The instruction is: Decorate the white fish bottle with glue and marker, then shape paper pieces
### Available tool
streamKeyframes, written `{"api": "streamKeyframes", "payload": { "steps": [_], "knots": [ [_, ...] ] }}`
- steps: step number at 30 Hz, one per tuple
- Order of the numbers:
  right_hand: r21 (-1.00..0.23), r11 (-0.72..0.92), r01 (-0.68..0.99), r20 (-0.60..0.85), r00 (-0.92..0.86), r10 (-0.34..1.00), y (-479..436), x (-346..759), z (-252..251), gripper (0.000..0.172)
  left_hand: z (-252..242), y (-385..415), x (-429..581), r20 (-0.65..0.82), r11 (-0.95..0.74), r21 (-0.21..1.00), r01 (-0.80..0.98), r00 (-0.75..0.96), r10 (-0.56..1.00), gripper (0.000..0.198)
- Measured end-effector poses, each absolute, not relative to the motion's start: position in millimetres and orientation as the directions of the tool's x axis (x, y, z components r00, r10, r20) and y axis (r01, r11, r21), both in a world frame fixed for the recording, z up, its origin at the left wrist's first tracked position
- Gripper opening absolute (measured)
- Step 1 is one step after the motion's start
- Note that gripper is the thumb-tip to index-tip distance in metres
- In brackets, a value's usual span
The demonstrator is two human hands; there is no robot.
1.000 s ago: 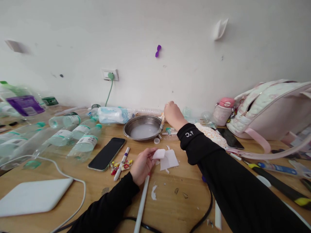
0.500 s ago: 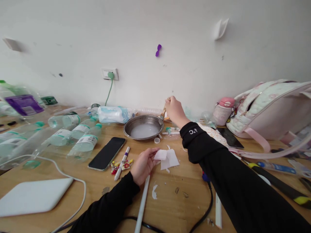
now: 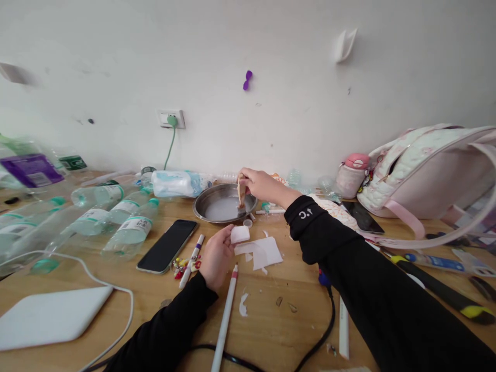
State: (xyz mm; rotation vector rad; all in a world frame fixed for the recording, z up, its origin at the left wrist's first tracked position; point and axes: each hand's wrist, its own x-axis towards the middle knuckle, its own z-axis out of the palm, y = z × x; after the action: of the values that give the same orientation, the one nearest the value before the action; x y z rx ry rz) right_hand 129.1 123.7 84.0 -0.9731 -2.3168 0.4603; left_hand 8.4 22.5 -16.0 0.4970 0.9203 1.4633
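Brown wooden table [image 3: 271, 315]; right hand [image 3: 259, 184] grips tan brush [image 3: 241, 189], near-upright over round metal bowl [image 3: 202, 213]; left hand [image 3: 217, 254], nearer wearer, pinches flat white piece [image 3: 240, 235].

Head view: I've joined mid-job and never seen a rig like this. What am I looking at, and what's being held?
There's no machine here, just a person's bare hands, filmed by one camera worn on the head, looking forward and down. The left hand pinches a small white piece. The right hand grips what looks like a small brush, reaching into a metal bowl. On the wooden table, a white sheet lies beside the left hand. Farther left are a phone and clear bottles; to the right stands a pale backpack.
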Motion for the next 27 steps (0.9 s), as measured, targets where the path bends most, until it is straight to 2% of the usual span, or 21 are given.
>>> {"api": "streamKeyframes", "payload": {
  "steps": [6, 18, 23, 27],
  "knots": [
    [-0.481, 0.723, 0.495, 0.392, -0.617, 0.683, 116.4, 131.4, 90.1, 0.020, -18.0, 26.3, 4.4, -0.157, 0.005, 0.803, -0.596, -0.204, 0.966, 0.016],
    [-0.430, 0.729, 0.533, 0.391, -0.617, 0.682, 100.4, 139.2, 106.5, 0.018, -22.0, 26.3, 4.0, -0.147, -0.027, 0.796, -0.604, -0.237, 0.960, 0.019],
    [-0.462, 0.686, 0.562, 0.451, -0.518, 0.727, 104.9, 147.5, 107.4, 0.016, -19.4, 24.5, 7.1, -0.160, -0.020, 0.798, -0.602, -0.245, 0.956, 0.019],
    [-0.526, 0.576, 0.626, 0.520, -0.300, 0.800, 115.9, 146.8, 107.9, 0.020, -21.3, 23.1, 7.8, -0.171, -0.015, 0.803, -0.596, -0.255, 0.952, 0.019]
  ]
}}
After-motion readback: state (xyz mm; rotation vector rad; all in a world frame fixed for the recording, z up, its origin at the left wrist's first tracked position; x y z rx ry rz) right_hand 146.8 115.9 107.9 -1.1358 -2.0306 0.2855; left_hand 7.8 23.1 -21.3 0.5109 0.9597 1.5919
